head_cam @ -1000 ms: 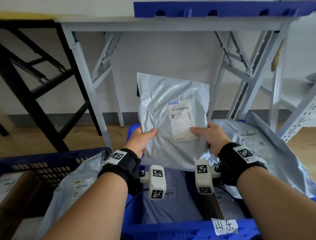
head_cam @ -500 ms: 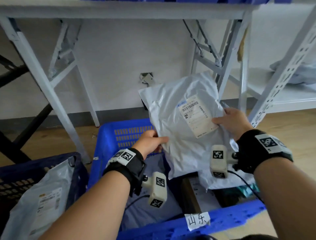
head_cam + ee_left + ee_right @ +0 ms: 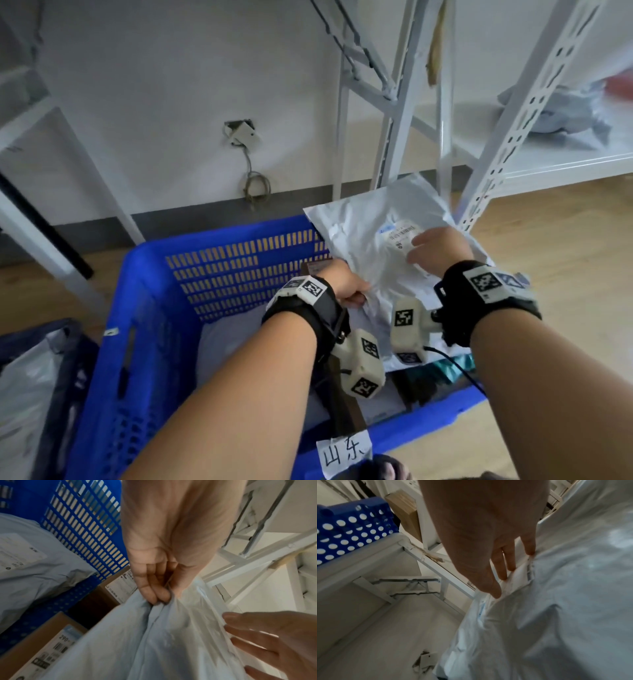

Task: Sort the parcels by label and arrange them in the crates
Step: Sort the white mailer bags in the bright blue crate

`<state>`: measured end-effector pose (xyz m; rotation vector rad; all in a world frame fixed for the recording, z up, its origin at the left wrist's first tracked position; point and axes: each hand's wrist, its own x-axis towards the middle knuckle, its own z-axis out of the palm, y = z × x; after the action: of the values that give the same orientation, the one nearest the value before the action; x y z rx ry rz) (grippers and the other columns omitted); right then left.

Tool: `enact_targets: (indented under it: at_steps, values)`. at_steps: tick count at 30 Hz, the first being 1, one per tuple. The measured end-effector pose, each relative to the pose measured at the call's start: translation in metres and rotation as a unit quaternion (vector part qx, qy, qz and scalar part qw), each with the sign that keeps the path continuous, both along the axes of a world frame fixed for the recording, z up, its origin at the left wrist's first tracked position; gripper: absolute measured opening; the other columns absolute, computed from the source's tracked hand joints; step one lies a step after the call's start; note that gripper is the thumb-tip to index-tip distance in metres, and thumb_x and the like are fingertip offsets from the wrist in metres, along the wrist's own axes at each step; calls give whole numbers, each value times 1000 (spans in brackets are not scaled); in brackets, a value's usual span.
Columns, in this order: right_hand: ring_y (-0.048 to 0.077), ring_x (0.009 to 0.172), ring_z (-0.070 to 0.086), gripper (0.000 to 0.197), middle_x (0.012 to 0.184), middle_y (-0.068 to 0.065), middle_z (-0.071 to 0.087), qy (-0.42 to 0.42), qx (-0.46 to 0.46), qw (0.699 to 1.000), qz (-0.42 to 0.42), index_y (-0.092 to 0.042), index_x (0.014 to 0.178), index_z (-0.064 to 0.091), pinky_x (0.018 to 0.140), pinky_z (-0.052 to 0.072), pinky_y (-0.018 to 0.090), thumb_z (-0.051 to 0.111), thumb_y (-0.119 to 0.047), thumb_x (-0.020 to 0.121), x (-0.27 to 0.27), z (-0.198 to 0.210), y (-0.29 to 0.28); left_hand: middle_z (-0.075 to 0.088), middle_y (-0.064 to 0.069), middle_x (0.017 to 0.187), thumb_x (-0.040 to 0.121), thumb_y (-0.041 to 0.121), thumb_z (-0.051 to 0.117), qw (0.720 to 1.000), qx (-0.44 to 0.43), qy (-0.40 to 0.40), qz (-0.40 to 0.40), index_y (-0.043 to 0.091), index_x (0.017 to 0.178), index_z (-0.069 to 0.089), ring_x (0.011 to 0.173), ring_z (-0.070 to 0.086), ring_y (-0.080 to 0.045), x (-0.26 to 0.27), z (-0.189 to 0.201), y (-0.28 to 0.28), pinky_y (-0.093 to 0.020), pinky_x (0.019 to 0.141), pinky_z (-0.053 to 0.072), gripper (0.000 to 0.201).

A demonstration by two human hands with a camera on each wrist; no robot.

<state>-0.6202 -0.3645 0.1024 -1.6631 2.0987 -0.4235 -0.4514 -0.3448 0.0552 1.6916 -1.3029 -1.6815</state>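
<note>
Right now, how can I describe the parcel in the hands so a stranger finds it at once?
Find the bright blue crate tagged with a handwritten paper label. Over its far right corner lies a silver-grey poly mailer. Unlike the parcels inside, the left hand pinches its edge and the right hand rests on its shipping label.

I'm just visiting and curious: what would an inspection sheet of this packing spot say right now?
Surface: wooden floor; no worktop in use.
Job's things: grey mailer bag held over the right end of the blue crate, which bears a handwritten tag; cardboard boxes and another grey bag inside.
Clutter: second crate with a bag at left.
Grips: left hand pinches the bag's edge; right hand lies flat on its label, fingers straight.
Cables: thin black lead from the right wrist camera; coiled wire under a wall socket.
Surroundings: white table legs, slotted shelving, white wall.
</note>
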Motion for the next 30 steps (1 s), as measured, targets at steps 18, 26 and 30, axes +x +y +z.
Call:
enact_targets:
  at_steps: [18,26,30]
  values:
    - [21,108,59,31,121,0,63,31,-79,986,140,-23,113,66,94,49,35,64,-18,83,67,10,12,62,-3,85,92,19,56,981,-69,-163,75,14,105,60,74,59,-16,95,18,22,-28,66,46,15]
    - [25,103,62,18,105,2,66,79,-14,960,267,-22,97,68,76,44,26,60,-21,82,158,-16,17,62,-6,121,85,13,60,900,-146,-404,73,21,104,67,114,57,-25,198,3,54,-32,94,46,21]
    - [29,104,61,19,109,8,66,99,35,950,294,-13,99,69,78,44,27,59,-20,84,192,-43,16,55,-7,125,82,14,60,887,-152,-420,119,30,94,67,117,55,-27,231,-3,65,-34,95,46,21]
